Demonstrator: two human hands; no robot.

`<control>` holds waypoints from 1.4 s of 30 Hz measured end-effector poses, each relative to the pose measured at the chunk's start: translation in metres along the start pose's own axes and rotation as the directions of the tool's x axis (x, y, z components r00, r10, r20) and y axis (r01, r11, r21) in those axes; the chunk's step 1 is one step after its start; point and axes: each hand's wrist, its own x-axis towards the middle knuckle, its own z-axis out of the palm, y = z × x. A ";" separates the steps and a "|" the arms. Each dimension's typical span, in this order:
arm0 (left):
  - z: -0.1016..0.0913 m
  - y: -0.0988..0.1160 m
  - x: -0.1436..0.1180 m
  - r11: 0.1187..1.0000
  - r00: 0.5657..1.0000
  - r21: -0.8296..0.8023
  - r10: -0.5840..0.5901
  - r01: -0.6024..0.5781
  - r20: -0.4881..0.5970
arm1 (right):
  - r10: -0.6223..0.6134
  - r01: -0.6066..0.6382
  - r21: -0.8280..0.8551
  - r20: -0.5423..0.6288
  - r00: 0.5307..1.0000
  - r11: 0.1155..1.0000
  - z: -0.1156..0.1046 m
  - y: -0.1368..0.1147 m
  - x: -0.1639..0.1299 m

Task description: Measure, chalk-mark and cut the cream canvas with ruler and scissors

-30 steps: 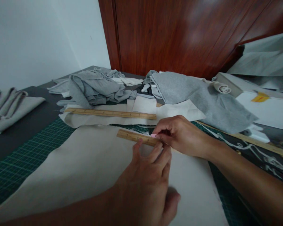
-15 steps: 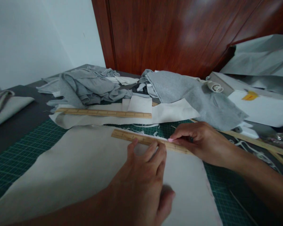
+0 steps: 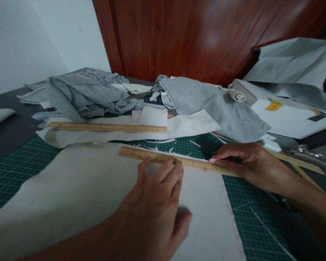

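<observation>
A sewing or tailoring workroom, by the look of it: a green gridded cutting mat [image 3: 13, 170] covers the work surface [image 3: 11, 127], w/ a large piece of pale cloth [image 3: 78, 185] spread flat over it. Two wooden rulers, one [image 3: 163, 159] lying on the cloth & another [image 3: 105, 127] farther back, sit among loose thread scraps. Heaps of grey fabric [image 3: 84, 96] & white offcuts [image 3: 190, 125] crowd the rear edge, against a dark wood-panelled wall [image 3: 192, 36].
</observation>
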 end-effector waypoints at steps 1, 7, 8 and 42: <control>0.000 0.000 0.000 1.000 1.000 0.000 -0.001 0.001 0.000 | 0.012 -0.012 0.005 -0.009 1.000 1.000 -0.001 0.002 -0.003; 0.000 -0.001 0.001 1.000 1.000 0.014 0.008 -0.008 0.004 | 0.065 -0.065 0.012 -0.031 0.997 0.998 -0.006 0.013 -0.017; 0.000 -0.001 0.001 1.000 1.000 0.016 0.008 -0.008 0.000 | 0.061 -0.061 0.006 -0.036 0.998 0.998 -0.007 0.015 -0.018; -0.015 -0.026 0.019 0.996 0.999 0.088 0.007 -0.003 -0.045 | 0.404 -0.264 0.313 -0.589 0.700 0.912 0.036 0.013 -0.105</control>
